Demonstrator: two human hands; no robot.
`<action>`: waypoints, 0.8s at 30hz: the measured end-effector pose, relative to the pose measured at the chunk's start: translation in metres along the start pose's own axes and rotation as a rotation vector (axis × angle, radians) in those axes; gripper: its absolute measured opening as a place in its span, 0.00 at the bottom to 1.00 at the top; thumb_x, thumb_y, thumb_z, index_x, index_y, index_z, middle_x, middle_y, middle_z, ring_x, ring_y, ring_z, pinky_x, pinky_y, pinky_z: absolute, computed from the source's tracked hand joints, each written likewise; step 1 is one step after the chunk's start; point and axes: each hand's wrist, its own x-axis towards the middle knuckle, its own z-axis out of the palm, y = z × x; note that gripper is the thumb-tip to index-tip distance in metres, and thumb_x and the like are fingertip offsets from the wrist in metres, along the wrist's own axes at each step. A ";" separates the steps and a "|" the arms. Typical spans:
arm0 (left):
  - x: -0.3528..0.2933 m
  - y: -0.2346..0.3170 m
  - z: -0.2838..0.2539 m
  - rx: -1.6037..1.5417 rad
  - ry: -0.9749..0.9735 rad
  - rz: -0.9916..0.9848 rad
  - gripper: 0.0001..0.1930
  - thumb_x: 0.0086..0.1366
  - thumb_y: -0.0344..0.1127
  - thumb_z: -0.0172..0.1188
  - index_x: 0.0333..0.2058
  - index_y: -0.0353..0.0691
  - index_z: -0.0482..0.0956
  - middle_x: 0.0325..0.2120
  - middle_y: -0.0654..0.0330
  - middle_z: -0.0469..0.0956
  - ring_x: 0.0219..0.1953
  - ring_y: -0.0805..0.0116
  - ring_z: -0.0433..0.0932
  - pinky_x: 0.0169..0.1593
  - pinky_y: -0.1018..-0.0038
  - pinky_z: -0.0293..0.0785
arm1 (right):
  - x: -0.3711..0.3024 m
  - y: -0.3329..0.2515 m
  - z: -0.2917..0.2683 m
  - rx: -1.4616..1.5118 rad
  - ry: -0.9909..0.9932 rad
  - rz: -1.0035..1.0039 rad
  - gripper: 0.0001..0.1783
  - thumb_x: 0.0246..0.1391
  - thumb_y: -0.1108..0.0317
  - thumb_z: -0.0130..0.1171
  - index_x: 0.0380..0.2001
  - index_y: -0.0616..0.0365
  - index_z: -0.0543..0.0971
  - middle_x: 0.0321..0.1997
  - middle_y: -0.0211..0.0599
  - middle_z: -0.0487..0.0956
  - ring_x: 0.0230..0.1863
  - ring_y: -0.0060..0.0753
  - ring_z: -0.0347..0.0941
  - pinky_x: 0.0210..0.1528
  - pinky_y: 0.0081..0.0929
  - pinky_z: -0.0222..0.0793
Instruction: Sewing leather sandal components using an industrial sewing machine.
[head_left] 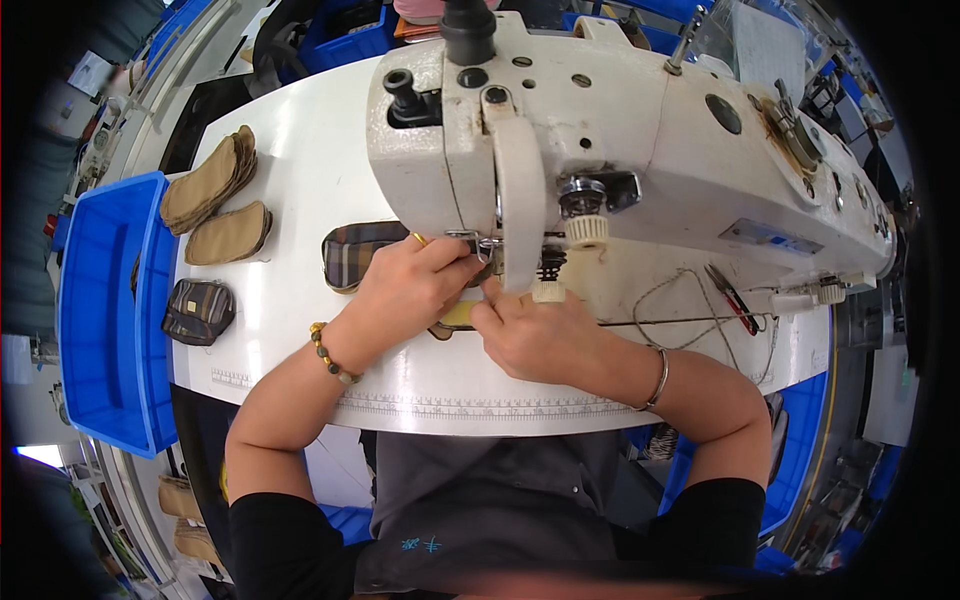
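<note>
By the view-blocking white metal sewing machine [640, 130], my hands [402, 293] [535, 335] are curling, pinch unclear, a blue plastic bin [112, 320] standing left.

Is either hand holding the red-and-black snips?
No; the red-and-black snips lie on the white table, apart from the left hand and the right hand.

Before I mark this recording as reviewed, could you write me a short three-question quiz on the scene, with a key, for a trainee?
1. On which side, left or right, is the beaded bracelet worn?
2. True or false: the red-and-black tool lies to the right of the right hand.
3. The fabric piece just left of the left hand is: A) polka-dotted, B) plaid, C) plain white.

Key: 1. Left. 2. True. 3. B.
</note>
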 end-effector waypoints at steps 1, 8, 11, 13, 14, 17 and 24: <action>0.001 0.000 -0.001 0.001 -0.002 0.003 0.12 0.48 0.30 0.66 0.35 0.45 0.85 0.35 0.67 0.77 0.35 0.67 0.78 0.34 0.74 0.77 | 0.001 0.000 0.000 0.000 0.003 0.002 0.06 0.39 0.72 0.58 0.22 0.57 0.71 0.24 0.44 0.78 0.13 0.30 0.71 0.12 0.27 0.61; 0.007 0.000 0.000 -0.385 0.061 -0.288 0.04 0.51 0.25 0.65 0.28 0.36 0.83 0.22 0.54 0.79 0.25 0.54 0.79 0.30 0.66 0.74 | 0.001 -0.001 -0.003 0.037 -0.047 -0.003 0.07 0.38 0.72 0.59 0.21 0.57 0.70 0.15 0.35 0.75 0.12 0.28 0.70 0.12 0.28 0.60; 0.010 0.001 -0.006 -0.386 -0.031 -0.281 0.05 0.49 0.25 0.64 0.28 0.37 0.83 0.22 0.55 0.78 0.24 0.54 0.78 0.29 0.65 0.74 | 0.001 0.000 -0.003 0.028 -0.024 -0.009 0.07 0.38 0.72 0.59 0.20 0.56 0.70 0.13 0.31 0.72 0.13 0.27 0.70 0.12 0.28 0.60; 0.009 -0.001 -0.008 -0.237 -0.101 -0.120 0.09 0.50 0.28 0.67 0.33 0.43 0.85 0.21 0.59 0.75 0.23 0.58 0.76 0.26 0.67 0.72 | 0.002 0.000 -0.003 0.015 0.004 -0.024 0.07 0.38 0.72 0.59 0.20 0.56 0.70 0.13 0.30 0.71 0.13 0.27 0.70 0.13 0.28 0.60; 0.008 0.002 -0.012 -0.238 -0.101 -0.119 0.09 0.50 0.28 0.67 0.33 0.43 0.85 0.21 0.59 0.75 0.23 0.58 0.76 0.26 0.67 0.72 | 0.002 -0.001 -0.003 0.027 0.007 -0.019 0.07 0.38 0.72 0.59 0.20 0.56 0.70 0.13 0.29 0.71 0.13 0.27 0.70 0.13 0.28 0.61; 0.008 0.009 -0.020 -0.023 -0.196 -0.068 0.16 0.47 0.30 0.68 0.38 0.46 0.86 0.27 0.62 0.76 0.28 0.60 0.76 0.30 0.68 0.72 | 0.002 -0.001 -0.002 0.035 -0.004 -0.008 0.07 0.38 0.72 0.59 0.20 0.56 0.70 0.12 0.29 0.70 0.13 0.27 0.70 0.13 0.27 0.61; 0.007 0.012 -0.019 0.031 -0.177 -0.075 0.20 0.46 0.32 0.67 0.42 0.48 0.86 0.33 0.63 0.77 0.33 0.61 0.77 0.33 0.67 0.71 | 0.001 -0.003 -0.001 0.037 -0.030 0.000 0.07 0.39 0.72 0.59 0.21 0.57 0.70 0.12 0.29 0.71 0.12 0.27 0.70 0.13 0.28 0.61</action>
